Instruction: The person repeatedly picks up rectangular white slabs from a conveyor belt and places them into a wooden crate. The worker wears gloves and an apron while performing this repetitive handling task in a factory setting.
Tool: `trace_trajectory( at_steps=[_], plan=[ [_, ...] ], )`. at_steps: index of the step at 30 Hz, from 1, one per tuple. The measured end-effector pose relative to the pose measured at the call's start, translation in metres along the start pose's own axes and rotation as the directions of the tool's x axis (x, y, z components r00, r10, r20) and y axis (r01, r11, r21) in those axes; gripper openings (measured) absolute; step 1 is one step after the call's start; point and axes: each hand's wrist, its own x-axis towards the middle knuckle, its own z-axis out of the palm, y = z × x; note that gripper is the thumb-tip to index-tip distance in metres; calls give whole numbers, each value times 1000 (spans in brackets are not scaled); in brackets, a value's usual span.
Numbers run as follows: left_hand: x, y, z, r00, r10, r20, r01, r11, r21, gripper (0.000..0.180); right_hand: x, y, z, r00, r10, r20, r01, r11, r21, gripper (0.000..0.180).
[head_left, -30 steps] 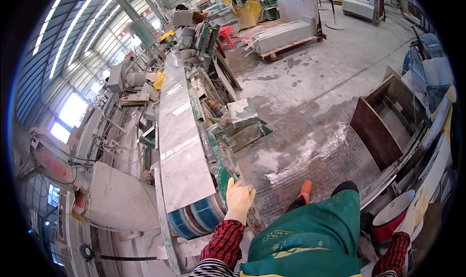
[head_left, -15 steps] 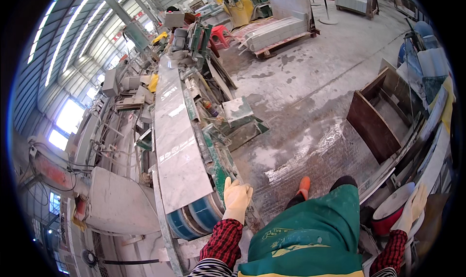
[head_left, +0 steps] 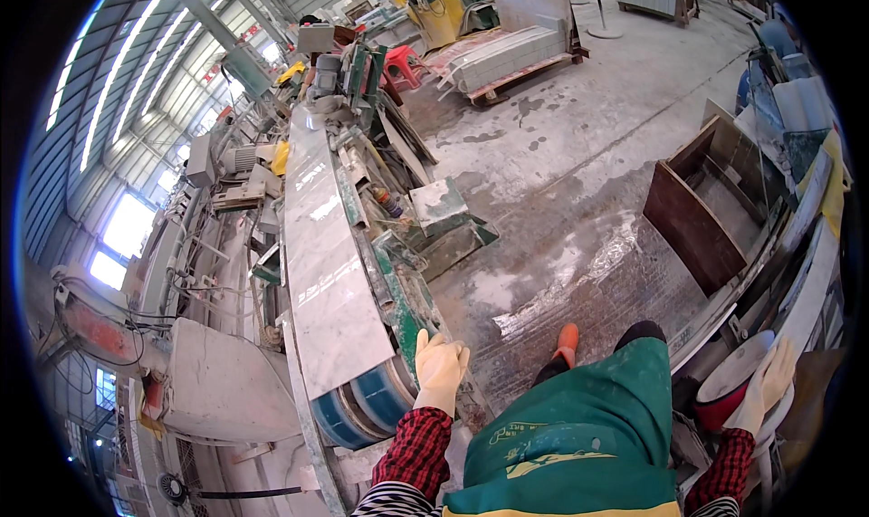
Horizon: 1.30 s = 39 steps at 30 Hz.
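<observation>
My left hand [head_left: 441,369], in a pale rubber glove, is beside the near end of the machine's green side rail [head_left: 399,313]. One finger points up and the others are curled in; whatever they close on, if anything, is hidden. Just left of it, a long pale stone slab [head_left: 339,331] lies along the conveyor, its near edge over a blue-banded roller [head_left: 373,399]. At the far right my right hand [head_left: 772,378], gloved alike, has its fingers stretched out flat. It is next to a red bucket [head_left: 721,412] with a whitish top; I cannot tell if they touch.
An open brown wooden box [head_left: 692,232] stands on the wet floor to the right. A green-framed block [head_left: 441,209] juts from the machine. Farther off are a pallet of stone strips [head_left: 511,62] and a red stool [head_left: 401,64]. Long boards [head_left: 808,277] lean at the right rim.
The view has shifted slightly, so the machine and the far floor sit a little farther left and higher. Both hands keep nearly the same pose and place.
</observation>
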Motion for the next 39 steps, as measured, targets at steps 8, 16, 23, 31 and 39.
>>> trace_trajectory(
  at_steps=[8,16,23,31,39],
  plan=[
    [-1,49,-46,975,177,-137,-131,948,290,12,-15,14,13,1000,-19,-19,18,1000,-12,44],
    [-4,40,-37,937,208,-282,-129,953,273,13,11,45,11,929,171,329,-204,976,70,67],
    [3,41,-33,946,141,-291,-102,984,146,9,52,53,48,630,565,534,-541,812,-221,100],
    [8,58,-45,930,104,-352,-116,993,-12,7,63,167,86,693,440,572,-709,559,429,101],
    [16,58,-31,922,-385,41,8,-86,-996,87,126,-37,-81,480,489,728,-844,34,535,88]
  ],
)
